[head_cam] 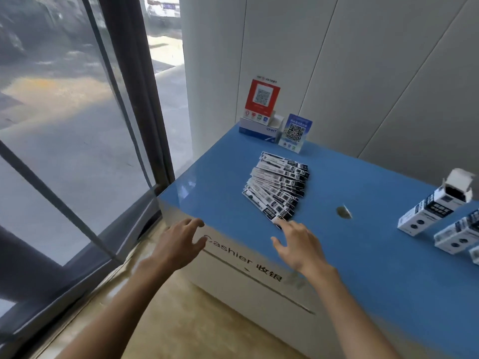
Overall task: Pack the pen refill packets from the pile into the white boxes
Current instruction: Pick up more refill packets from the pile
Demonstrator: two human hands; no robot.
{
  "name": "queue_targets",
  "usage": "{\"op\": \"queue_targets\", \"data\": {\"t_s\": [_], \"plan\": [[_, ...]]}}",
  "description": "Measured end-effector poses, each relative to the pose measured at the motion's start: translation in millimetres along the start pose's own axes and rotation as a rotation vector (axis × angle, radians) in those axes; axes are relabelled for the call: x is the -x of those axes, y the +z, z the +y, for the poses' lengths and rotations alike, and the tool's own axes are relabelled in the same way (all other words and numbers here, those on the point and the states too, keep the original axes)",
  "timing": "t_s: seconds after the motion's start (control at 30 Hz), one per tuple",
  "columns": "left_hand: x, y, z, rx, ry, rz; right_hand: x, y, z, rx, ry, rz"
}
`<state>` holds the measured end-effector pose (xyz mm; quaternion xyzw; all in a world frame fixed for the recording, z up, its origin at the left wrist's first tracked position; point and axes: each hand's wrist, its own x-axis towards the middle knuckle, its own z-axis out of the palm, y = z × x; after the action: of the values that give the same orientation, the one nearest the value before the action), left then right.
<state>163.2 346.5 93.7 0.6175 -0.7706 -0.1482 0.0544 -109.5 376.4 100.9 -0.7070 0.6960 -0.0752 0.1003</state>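
R hand (298,244) touching refill packets (278,185), L hand (178,244) loose

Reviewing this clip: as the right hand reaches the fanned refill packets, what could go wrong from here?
1. The right hand touches only the nearest corner of the fanned pile of packets; a pull there may drag out one packet and scatter the rest.
2. The open white box stands far right, near the frame edge, so carried packets could slip on the way.

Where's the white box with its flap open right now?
In the head view, the open white box lies on the blue counter at the far right edge, right of the pile of refill packets and just beyond two closed boxes.
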Motion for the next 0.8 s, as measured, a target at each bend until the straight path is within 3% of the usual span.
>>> {"op": "queue_targets", "data": {"t_s": [0.4,0.8], "plan": [[-144.4,29.8,26.7,-0.019,0.329,-0.137,-67.2,10.2,52.0,-0.009,0.311,-0.022],[-234.7,74.7,65.5,-0.150,0.833,-0.201,-107.0,28.3,82.2,-0.150,0.475,0.027]]}}
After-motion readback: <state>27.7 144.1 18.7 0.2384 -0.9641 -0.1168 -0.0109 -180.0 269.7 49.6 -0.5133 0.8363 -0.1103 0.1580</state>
